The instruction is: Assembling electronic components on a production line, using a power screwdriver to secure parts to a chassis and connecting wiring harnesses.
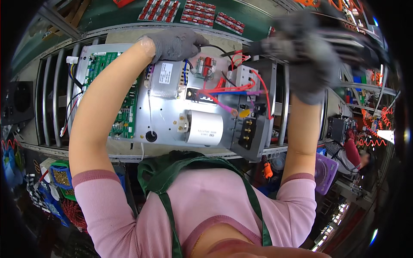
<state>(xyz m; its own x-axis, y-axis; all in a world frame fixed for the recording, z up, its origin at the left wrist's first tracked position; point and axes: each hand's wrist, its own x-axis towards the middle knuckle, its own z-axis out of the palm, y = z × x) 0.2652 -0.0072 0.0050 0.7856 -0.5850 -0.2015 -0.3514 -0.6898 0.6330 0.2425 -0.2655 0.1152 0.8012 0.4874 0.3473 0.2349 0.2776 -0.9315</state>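
Observation:
A metal chassis (165,124) with electrical parts lies in front of me. My left hand (178,45), in a grey glove, is closed at its far edge, the fingertips on a black wire (217,47). Below that hand sits a transformer (165,78); beside it is a small board with red parts (206,66). My right hand (307,53), gloved and smeared by motion, grips a dark power screwdriver (352,45). Its thin tip points left, close to the red wires above a white circuit breaker (247,77). A white cylindrical capacitor (205,128) lies nearer me.
The chassis rests across a roller conveyor (55,99). On the green surface beyond lie several panels of red parts (198,13). A green circuit board (129,116) is on the chassis's left. Below right are an orange-handled tool (267,170) and a purple fan (325,172); another person (350,150) is farther right.

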